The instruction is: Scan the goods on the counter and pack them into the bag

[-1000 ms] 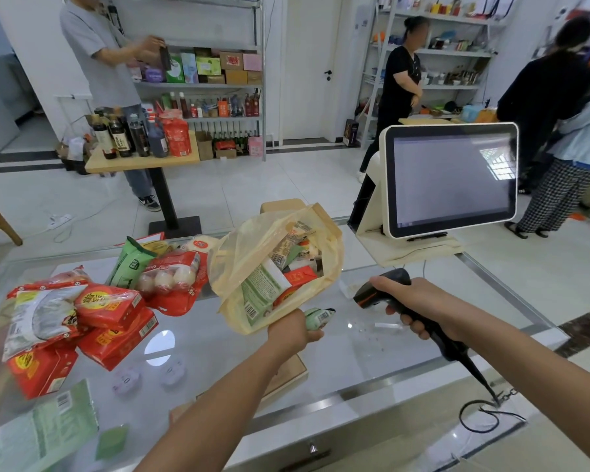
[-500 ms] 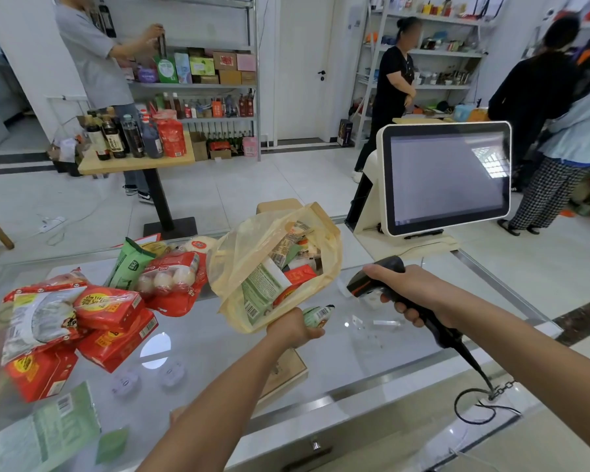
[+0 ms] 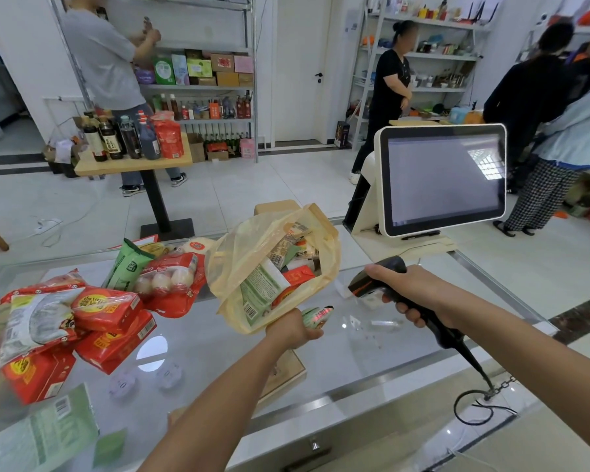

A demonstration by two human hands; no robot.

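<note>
Glass counter, tiled shop floor and stocked shelving beyond. Blank touchscreen behind and right of yellow plastic bag. Bag mouth open, part-filled; barcodes visible, print too small to read. Red packets heaped left of bag, 1 cut off at frame edge. Right hand wrapped round black scanner, right of bag. Left hand gripping small green packet at bag's lower edge, red scan lines across it.

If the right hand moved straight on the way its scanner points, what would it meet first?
Probably the small green packet in the left hand: the scanner casts red light on it, though depth is unclear.
</note>
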